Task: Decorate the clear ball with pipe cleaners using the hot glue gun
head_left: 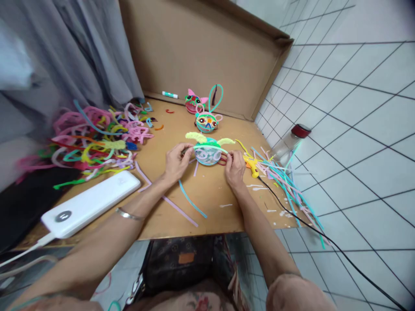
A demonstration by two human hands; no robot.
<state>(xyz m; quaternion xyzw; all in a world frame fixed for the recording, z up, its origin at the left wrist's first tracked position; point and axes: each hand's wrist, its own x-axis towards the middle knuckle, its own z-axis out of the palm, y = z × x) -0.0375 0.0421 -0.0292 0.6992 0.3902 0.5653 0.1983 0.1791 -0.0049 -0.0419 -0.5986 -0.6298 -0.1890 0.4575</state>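
Note:
A clear round ball (pixel 207 156) trimmed with pipe cleaners stands at the middle of the table, with a green band on top, two fuzzy yellow ears and pale purple rings on its front. Across its upper front runs a bowed light-turquoise pipe cleaner (pixel 210 147). My left hand (pixel 177 162) pinches this strip at its left end. At the other end, the fingers of my right hand (pixel 235 166) are closed on it. Dark red loops (pixel 222 159) show beside my right fingertips. A yellow glue gun (pixel 252 166) lies just right of that hand.
Two decorated balls (pixel 206 122) and a marker (pixel 170 94) are at the back before a cardboard panel (pixel 207 52). Left lie tangled pipe cleaners (pixel 97 142) and a white power bank (pixel 92 203). Right are straight pipe cleaners (pixel 285 185), a red-lidded jar (pixel 292 142) and a black cord (pixel 301 220).

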